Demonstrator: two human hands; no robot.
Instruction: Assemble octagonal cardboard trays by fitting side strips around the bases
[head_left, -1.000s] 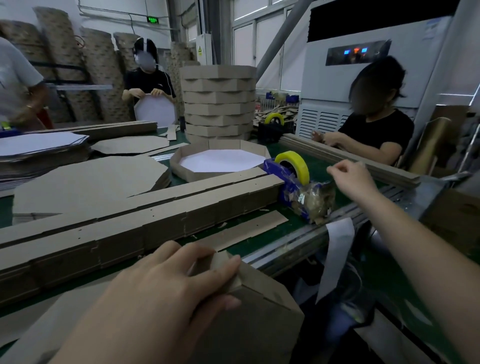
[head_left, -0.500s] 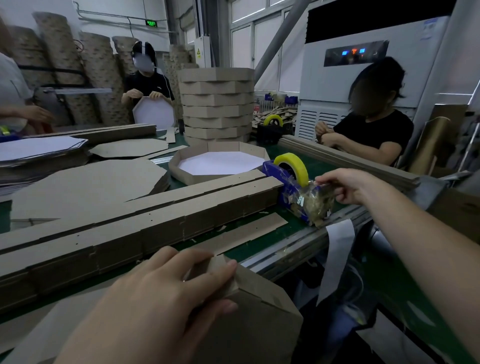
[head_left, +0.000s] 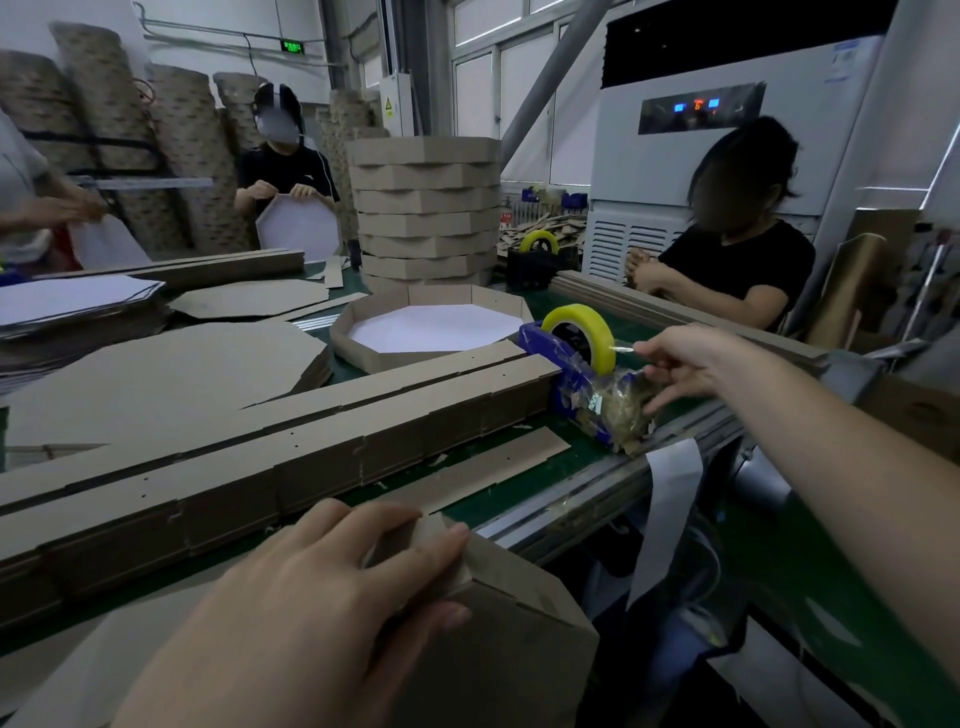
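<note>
Left hand (head_left: 311, 597) curled round tray wall (head_left: 519, 587); right hand (head_left: 685, 364) pinching tape (head_left: 571, 314) at dispenser (head_left: 537, 340).

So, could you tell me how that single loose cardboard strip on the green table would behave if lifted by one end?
Probably floppy: the loose strip looks thin and long, and the stacked strips beside it show crease lines where they would likely hinge. Likely light too, being one flat layer.
</note>
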